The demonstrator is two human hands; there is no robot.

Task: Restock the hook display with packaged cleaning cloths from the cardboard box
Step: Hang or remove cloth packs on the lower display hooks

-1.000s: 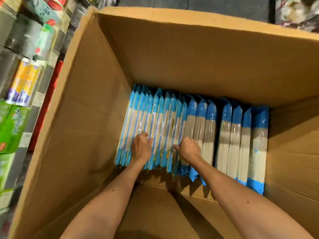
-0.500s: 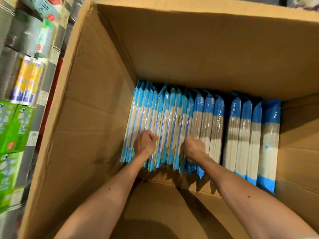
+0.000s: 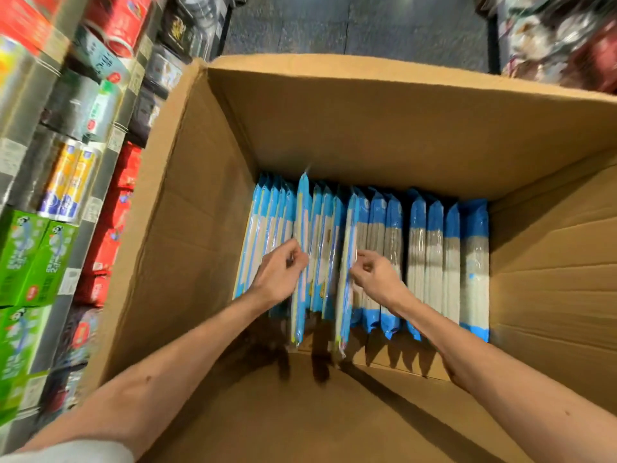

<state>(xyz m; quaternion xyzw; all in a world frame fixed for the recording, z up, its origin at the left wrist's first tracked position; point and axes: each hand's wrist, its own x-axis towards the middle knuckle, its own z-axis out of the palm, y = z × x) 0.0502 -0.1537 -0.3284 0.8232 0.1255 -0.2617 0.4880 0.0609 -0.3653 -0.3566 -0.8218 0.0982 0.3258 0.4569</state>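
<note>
A big open cardboard box fills most of the view, seen from above, its brown walls running down to a floor that is bare on the near side. To its left stands a shop shelf stacked with goods: green cartons, red packs and silver-wrapped rolls, all blurred. A strip of dark floor shows beyond the far wall of the box.

Along the far side of the box's floor a row of packaged cleaning cloths stands on edge, pack against pack, each with blue ends and a clear middle over pale cloth. The row runs from the left wall nearly to the right wall.

Two packs sit higher and nearer than their neighbours. The raised pack stands in the left part of the row, its top tab poking above the others. The second pack stands just right of the middle.

Both bare forearms reach in from the near edge. The hands are apart. The left hand pinches the raised pack at its middle with curled fingers. The right hand pinches the second pack the same way, fingertips on its clear film.
</note>
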